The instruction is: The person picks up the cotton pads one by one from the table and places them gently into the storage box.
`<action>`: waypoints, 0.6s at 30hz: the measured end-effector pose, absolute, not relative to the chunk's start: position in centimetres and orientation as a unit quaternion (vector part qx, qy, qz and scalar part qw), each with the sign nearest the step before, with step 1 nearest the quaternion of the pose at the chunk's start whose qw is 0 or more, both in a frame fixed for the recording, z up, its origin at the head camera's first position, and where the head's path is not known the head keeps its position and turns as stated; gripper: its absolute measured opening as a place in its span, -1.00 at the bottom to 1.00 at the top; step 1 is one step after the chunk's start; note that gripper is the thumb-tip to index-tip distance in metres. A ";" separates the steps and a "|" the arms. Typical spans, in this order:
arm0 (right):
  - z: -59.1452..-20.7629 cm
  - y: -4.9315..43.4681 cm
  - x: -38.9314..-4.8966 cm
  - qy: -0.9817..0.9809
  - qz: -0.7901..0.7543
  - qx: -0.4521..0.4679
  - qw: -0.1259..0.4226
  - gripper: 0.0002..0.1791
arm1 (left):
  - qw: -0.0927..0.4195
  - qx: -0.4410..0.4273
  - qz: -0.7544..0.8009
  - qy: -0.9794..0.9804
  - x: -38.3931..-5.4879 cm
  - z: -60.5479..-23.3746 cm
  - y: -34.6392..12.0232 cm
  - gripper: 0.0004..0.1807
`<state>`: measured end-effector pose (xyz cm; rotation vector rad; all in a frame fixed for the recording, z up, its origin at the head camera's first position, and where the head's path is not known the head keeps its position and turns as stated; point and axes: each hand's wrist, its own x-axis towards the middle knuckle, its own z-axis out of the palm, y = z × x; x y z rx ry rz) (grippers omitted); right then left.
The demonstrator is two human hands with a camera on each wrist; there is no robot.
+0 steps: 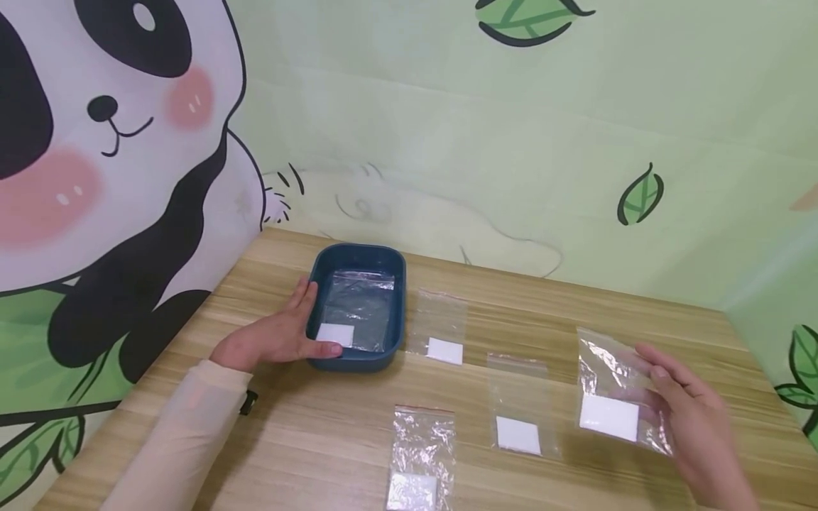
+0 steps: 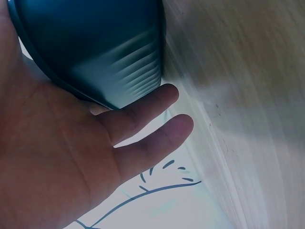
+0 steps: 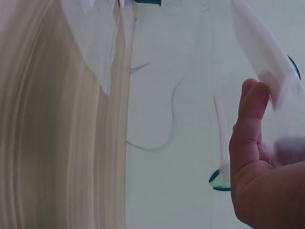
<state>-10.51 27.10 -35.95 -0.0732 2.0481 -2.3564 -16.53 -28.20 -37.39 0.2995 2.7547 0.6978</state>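
Pinching a clear bag (image 1: 610, 372) by its right edge, the right hand (image 1: 696, 411) has a narrow grip, thumb on one side and fingers on the other, and holds it lifted off the worktop (image 1: 307, 454). The left hand (image 1: 281, 330) clasps the near left corner of the blue tray (image 1: 364, 365), thumb over the rim, other fingers along the outer left wall; in the left wrist view two of its fingers reach out straight.

The relation that any transfer would turn on, in my judgement, is held bag to tray: the tray lies to the left of the right grip and farther from the person, well apart from it. The tray's long axis runs away from the person, while the held bag's runs roughly up and down in the head view, its white label (image 1: 609, 417) at the lower end. The right hand is at the bag, the left at the tray.

Between them lie two flat bags: the first bag (image 1: 441, 319) just beside the tray's right wall, the second bag (image 1: 520, 397) nearer the held one. A third bag (image 1: 423, 447) lies closest to the person, and another bag (image 1: 361, 305) lies flat inside the tray.
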 end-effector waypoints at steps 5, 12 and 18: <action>-35.9 25.1 -11.2 0.649 -0.753 -0.109 0.017 -0.49 | 0.145 0.099 0.246 0.953 -16.6 -37.6 -28.3 0.48; -35.7 22.1 -12.4 0.639 -0.747 -0.178 0.040 -0.29 | 0.148 0.096 0.247 0.953 -16.6 -37.6 -28.4 0.49; -35.2 19.6 -13.4 0.644 -0.740 -0.188 0.039 -0.29 | 0.148 0.100 0.246 0.953 -16.5 -37.5 -28.3 0.51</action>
